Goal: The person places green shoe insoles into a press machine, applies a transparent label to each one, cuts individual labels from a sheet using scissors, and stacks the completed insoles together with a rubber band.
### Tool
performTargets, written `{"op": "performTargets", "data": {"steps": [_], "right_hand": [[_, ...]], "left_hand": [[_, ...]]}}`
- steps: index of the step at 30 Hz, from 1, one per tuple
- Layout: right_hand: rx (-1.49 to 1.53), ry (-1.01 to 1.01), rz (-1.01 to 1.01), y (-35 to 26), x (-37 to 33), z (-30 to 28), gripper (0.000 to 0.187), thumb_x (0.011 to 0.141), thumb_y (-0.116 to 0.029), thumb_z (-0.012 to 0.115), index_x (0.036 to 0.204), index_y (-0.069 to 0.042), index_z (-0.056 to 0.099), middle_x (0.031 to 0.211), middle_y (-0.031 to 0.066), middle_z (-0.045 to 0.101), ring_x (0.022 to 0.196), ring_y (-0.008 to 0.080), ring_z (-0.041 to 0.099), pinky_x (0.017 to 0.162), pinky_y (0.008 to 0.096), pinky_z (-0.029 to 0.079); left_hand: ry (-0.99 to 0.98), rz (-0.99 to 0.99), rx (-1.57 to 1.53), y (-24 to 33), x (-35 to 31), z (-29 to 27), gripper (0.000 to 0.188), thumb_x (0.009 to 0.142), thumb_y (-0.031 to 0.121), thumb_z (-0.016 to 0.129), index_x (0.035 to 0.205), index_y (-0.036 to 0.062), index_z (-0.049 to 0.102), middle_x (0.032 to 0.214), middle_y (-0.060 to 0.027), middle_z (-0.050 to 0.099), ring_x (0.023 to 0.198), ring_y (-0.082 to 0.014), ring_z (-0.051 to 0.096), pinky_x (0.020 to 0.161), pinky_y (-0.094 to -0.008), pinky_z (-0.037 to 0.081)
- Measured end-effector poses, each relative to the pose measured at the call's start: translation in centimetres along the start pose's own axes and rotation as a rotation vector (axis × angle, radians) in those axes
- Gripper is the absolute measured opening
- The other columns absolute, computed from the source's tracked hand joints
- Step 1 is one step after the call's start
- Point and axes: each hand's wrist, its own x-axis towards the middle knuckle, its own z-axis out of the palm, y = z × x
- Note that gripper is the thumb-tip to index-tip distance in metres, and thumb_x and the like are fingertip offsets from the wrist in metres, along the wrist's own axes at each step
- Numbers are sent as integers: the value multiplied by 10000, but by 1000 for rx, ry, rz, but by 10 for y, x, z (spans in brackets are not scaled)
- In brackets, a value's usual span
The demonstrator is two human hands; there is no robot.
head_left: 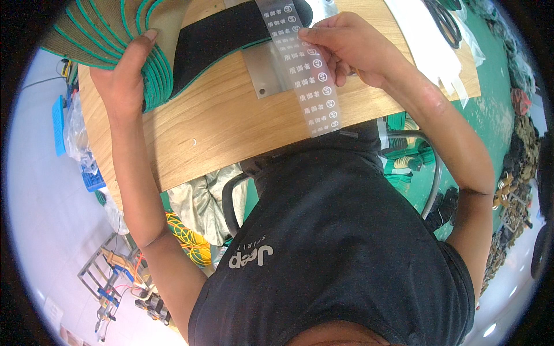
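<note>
Ideally, left hand (pixel 123 76) clamped on the green-edged stack (pixel 156 75), the right hand (pixel 353 49), pinched on the label strip (pixel 314 86), holds it untwisted toward the near edge of the bench (pixel 213 130).

1 head-worn fisheye view, facing down, close above the torso (pixel 340 242), tabletop (pixel 219 127) ahead

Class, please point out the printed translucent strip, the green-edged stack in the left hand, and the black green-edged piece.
Printed translucent strip (pixel 307 70), head view: its middle stretch.
Green-edged stack (pixel 108 33), head view: its fanned layers.
Black green-edged piece (pixel 222 39), head view: its black face.
</note>
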Motion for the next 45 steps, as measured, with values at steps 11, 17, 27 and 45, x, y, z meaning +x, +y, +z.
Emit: {"op": "performTargets", "data": {"steps": [11, 17, 27, 45], "right_hand": [[-2, 0, -12, 3, 0, 0, 306, 914, -246, 518, 761, 3, 609, 538, 55, 578, 392, 88, 543, 324, 172, 415], [58, -5, 20, 1, 2, 1, 302, 908, -241, 529, 769, 14, 612, 537, 61, 574, 385, 93, 534, 320, 180, 407], [90, -14, 40, -1, 0, 1, 293, 910, -233, 521, 807, 22, 623, 540, 50, 571, 391, 95, 541, 317, 187, 407], [182, 37, -255, 4, -21, -15, 236, 886, -246, 558, 859, -20, 620, 668, 31, 598, 584, 86, 582, 482, 212, 445]], "left_hand": [[66, 19, -63, 3, -1, 6, 431, 667, 27, 689, 1073, -28, 556, 1050, -89, 591, 967, -194, 545, 905, -328, 403], [-38, -8, 29, 7, -1, 1, 422, 671, 40, 687, 1068, -28, 559, 1048, -88, 592, 965, -194, 545, 902, -323, 401], [62, -6, -54, 8, -1, 7, 273, 675, 73, 707, 913, -25, 617, 880, -55, 628, 792, -132, 568, 763, -271, 448], [-8, -102, 109, 9, -2, 9, 257, 710, 141, 713, 896, -19, 639, 836, -51, 649, 749, -113, 579, 721, -261, 461]]}}
